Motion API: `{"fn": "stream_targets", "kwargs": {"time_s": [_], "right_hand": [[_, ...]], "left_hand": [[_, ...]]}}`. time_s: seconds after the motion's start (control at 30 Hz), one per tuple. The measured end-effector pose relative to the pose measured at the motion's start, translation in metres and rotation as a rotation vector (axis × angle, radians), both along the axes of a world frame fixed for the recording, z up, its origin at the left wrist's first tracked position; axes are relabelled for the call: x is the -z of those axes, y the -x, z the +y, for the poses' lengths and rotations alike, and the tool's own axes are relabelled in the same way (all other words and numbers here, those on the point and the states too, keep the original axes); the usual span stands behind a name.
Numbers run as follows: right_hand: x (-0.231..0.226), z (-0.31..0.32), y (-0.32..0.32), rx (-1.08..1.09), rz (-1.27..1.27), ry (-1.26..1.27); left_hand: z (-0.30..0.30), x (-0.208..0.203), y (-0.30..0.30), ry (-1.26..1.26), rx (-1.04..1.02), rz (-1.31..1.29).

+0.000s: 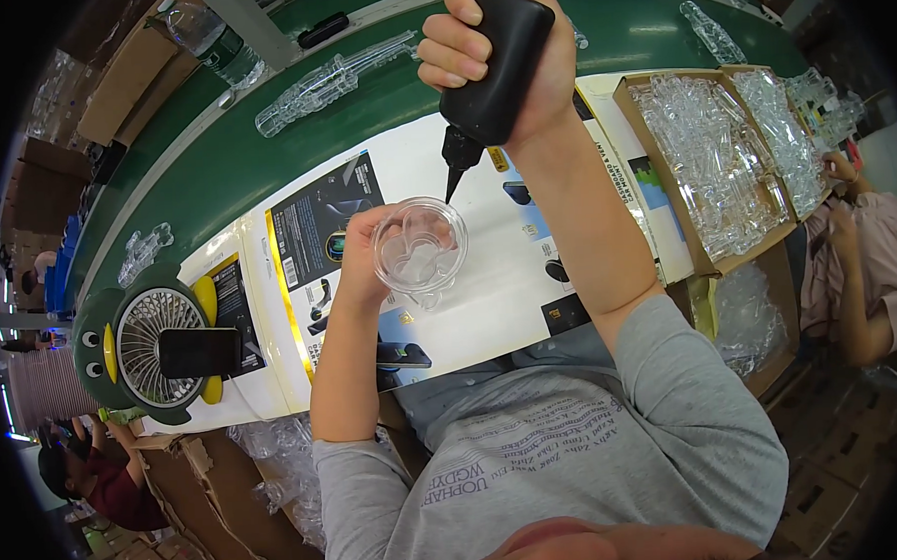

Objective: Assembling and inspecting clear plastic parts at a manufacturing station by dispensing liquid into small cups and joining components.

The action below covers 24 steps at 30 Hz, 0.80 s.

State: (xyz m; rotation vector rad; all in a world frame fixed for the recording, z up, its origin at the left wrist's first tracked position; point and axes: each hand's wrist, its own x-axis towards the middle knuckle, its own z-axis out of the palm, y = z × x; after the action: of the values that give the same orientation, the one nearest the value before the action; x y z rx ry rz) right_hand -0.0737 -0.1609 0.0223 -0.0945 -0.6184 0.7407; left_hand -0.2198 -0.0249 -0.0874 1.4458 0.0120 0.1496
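My left hand (367,246) is closed round the side of a clear plastic part with a round, cup-like rim (422,246), held above the white printed sheet. Through its wall some of my fingers show faintly. Higher up and to the right, my right hand (544,71) grips a black squeeze bottle (497,66), tipped with its nozzle pointing down. The narrow black nozzle tip (453,188) is at the far right side of the clear rim; whether it touches cannot be told.
Cardboard boxes of clear plastic parts (709,164) stand at the right, beside another person (858,252). A green penguin-shaped fan (151,348) with a dark phone-like screen is at the left. Clear plastic assemblies (325,90) and a water bottle (213,45) are on the green bench (382,133).
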Motion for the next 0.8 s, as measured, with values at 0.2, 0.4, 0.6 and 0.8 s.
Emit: {"fn": "stream_targets", "kwargs": {"time_s": [0.2,0.4,0.6,0.8], "right_hand": [[-0.0004,0.0004,0.0014,-0.014,0.001,0.009],[-0.0004,0.0008,0.0021,-0.026,0.005,0.013],[-0.0008,0.0009,0.0036,-0.049,-0.006,0.014],[-0.0028,0.0016,0.0067,-0.066,0.000,0.018]], "left_hand": [[0.0016,-0.0035,-0.0006,0.126,0.144,-0.023],[0.0009,-0.0049,-0.0007,0.239,0.266,-0.076],[0.0012,-0.0019,0.0018,0.236,0.254,-0.070],[0.0010,-0.0023,0.0028,0.130,0.245,0.006]]}}
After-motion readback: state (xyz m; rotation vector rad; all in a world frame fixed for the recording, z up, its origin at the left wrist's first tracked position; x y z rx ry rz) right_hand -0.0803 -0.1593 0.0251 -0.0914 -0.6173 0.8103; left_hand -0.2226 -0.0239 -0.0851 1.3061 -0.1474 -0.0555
